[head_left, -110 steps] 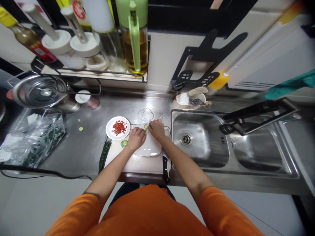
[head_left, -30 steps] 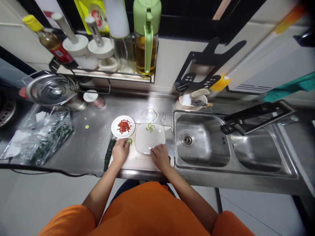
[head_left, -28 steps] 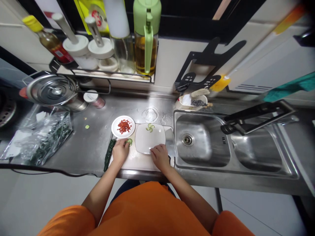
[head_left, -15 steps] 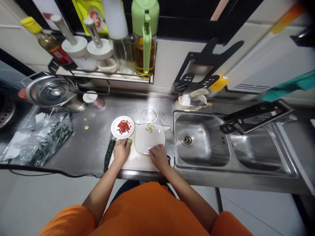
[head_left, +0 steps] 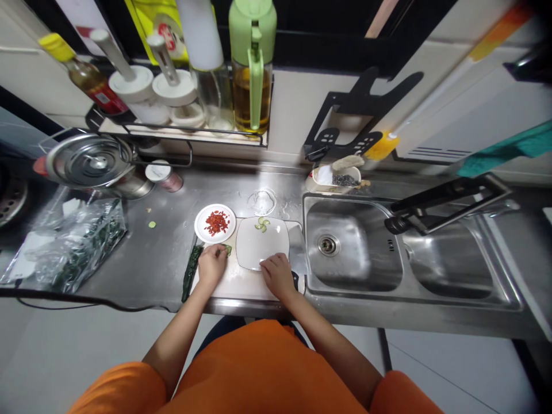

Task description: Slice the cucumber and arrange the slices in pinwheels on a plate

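My left hand (head_left: 212, 265) is closed, its fingertips pinching cucumber slices (head_left: 228, 250) low over the cutting board (head_left: 245, 287). A dark green cucumber (head_left: 190, 273) lies along the board's left side, beside that hand. My right hand (head_left: 277, 275) has its fingers curled at the near right rim of a white square plate (head_left: 254, 246), holding it. Several thin pale green slices (head_left: 262, 224) are arranged at the plate's far edge. Just beyond my left hand, a round white plate (head_left: 199, 224) carries small red pieces (head_left: 217, 222). A dark knife handle (head_left: 295, 280) shows partly beside my right wrist.
A double steel sink (head_left: 357, 253) with a black faucet (head_left: 435, 204) is on the right. Bagged greens (head_left: 81, 247), a lidded pot (head_left: 92, 164) and a small jar (head_left: 164, 175) stand left. One stray slice (head_left: 152, 224) lies on the counter. Bottles line the rack (head_left: 190, 135) behind.
The slices at my left fingertips have turned and now show less of a round face. My right hand stays at the plate rim, with hardly any movement.
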### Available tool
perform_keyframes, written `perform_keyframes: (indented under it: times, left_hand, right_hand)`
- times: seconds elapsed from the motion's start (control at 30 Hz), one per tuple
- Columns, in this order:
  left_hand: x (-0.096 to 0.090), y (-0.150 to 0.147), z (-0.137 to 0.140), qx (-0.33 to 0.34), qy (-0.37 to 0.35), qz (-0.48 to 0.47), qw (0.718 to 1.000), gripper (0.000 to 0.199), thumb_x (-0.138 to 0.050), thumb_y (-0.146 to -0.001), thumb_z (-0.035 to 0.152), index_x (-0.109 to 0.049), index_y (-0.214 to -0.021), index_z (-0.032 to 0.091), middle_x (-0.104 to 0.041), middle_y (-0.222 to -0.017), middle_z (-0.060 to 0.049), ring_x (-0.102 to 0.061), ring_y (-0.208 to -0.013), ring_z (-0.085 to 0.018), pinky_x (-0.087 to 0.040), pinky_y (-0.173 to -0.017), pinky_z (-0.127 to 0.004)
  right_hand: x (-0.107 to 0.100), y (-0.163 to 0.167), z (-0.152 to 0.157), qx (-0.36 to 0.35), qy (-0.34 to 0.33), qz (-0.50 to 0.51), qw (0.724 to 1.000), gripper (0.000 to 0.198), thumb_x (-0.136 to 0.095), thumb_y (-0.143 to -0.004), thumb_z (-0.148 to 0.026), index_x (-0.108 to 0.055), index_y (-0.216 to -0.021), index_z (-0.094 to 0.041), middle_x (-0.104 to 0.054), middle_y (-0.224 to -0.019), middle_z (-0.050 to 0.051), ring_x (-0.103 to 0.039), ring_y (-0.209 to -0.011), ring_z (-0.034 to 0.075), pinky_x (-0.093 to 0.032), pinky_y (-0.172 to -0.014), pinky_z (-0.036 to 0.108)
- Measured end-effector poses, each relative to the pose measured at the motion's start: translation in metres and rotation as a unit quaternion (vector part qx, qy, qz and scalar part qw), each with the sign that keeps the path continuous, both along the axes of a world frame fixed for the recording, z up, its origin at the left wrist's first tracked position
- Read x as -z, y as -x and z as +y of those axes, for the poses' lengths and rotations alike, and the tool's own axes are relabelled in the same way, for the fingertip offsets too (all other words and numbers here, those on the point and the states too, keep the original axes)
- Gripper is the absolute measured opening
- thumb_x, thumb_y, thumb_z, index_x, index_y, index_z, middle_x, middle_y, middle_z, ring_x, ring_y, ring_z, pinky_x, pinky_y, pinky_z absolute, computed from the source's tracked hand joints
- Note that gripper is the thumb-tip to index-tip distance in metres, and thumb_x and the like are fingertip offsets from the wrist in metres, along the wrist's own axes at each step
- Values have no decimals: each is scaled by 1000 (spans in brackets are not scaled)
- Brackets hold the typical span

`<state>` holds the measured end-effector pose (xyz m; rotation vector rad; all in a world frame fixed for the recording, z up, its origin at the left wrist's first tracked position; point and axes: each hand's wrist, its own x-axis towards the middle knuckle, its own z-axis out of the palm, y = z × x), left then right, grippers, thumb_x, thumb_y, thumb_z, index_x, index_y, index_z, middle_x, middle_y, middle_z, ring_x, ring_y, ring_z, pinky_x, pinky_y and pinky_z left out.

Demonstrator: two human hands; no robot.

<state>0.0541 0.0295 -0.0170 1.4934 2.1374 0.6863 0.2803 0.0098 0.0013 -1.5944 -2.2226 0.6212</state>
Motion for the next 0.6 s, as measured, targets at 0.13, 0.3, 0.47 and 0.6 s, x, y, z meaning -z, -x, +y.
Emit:
perform_keyframes:
  times: [0.13, 0.3, 0.47, 0.6]
  left_hand:
    - [-17, -5, 1, -16, 40, -103, 994, 20, -61, -73, 39, -66, -75, 19, -63, -65, 0, -53, -60, -13, -41, -65, -25]
    - [-29, -26, 10, 28, 94, -332, 938, 32, -68, -65, 44, -65, -78, 16, -63, -64, 0, -52, -57, -10, -39, -59, -22]
    - [-31, -52, 24, 56, 140, -446, 882, 33, -73, -60, 43, -66, -78, 15, -67, -70, -3, -57, -62, -12, -41, -62, -23]
    - [-29, -72, 26, 40, 168, -498, 850, 40, -76, -57, 39, -65, -87, 15, -65, -70, -1, -54, -58, -10, -39, -57, -22]
  right_hand:
    - [1, 5, 8, -3, 10, 37, 999, 19, -49, -87, -19, -68, -86, -19, -62, -82, 6, -47, -87, 20, -36, -80, 33]
    - [-4, 15, 29, 24, 30, 134, 990, 25, -52, -84, -19, -66, -105, -19, -66, -99, 7, -50, -96, 21, -37, -88, 36]
    - [-13, 11, 45, 92, 116, 203, 968, 16, -56, -80, -27, -70, -86, -22, -68, -86, 4, -55, -91, 20, -39, -83, 34]
    - [-12, -4, 49, 159, 188, 270, 931, 17, -56, -75, -33, -67, -72, -20, -66, -73, 1, -57, -75, 16, -42, -72, 29]
